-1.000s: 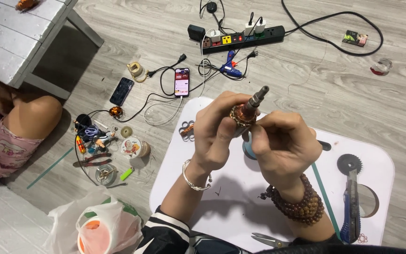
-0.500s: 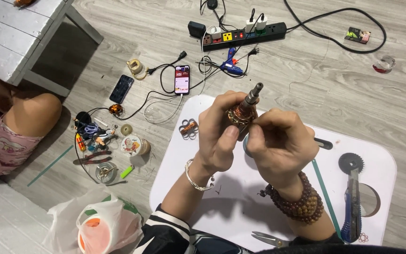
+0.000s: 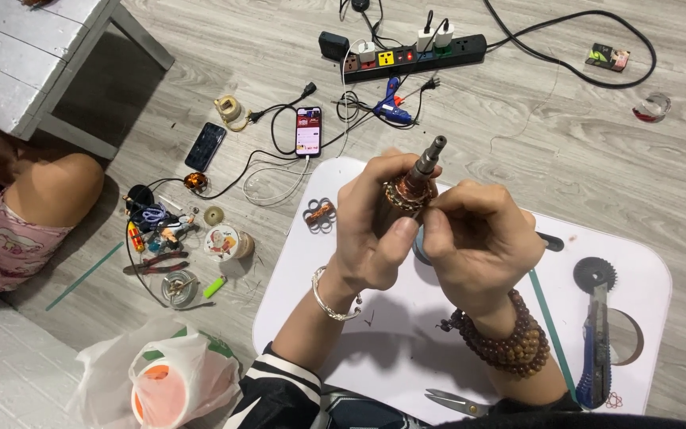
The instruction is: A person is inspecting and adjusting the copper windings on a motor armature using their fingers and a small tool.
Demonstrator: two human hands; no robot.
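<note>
Above white board (image 3: 375,349), both hands raised, sharing one motor rotor (image 3: 411,187). Left hand (image 3: 375,230) wrapped around its body, thumb up by copper windings. Right hand (image 3: 478,238) pinched at windings, fingertips touching. Steel shaft points up and away. On board: scissors (image 3: 454,403), blue knife (image 3: 593,349), gear (image 3: 595,274). Phone (image 3: 308,131) on floor beyond.
</note>
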